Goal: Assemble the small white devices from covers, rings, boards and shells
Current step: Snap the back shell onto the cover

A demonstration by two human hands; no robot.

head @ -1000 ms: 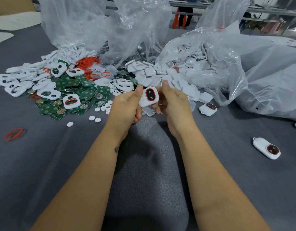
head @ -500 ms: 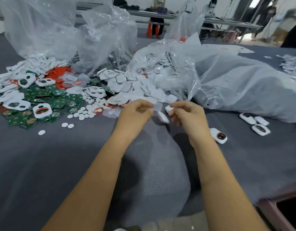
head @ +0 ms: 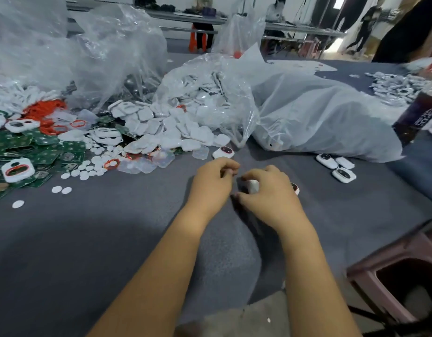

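A small white plastic device (head: 253, 186) is gripped in the curled fingers of the right hand (head: 268, 195) mid-table, while the left hand (head: 213, 182) sits just beside it with fingers curled in, and whether anything's pinched there can't be told. Bare grey felt table (head: 88, 239) is left open on the near side, but the far left is crowded by green circuit boards (head: 43, 152), orange rubber rings (head: 45, 110) and clear plastic bags (head: 205, 98). Finished white devices (head: 336, 166) are parked right, near the table edge, with a brown plastic stool (head: 399, 271) just past it.
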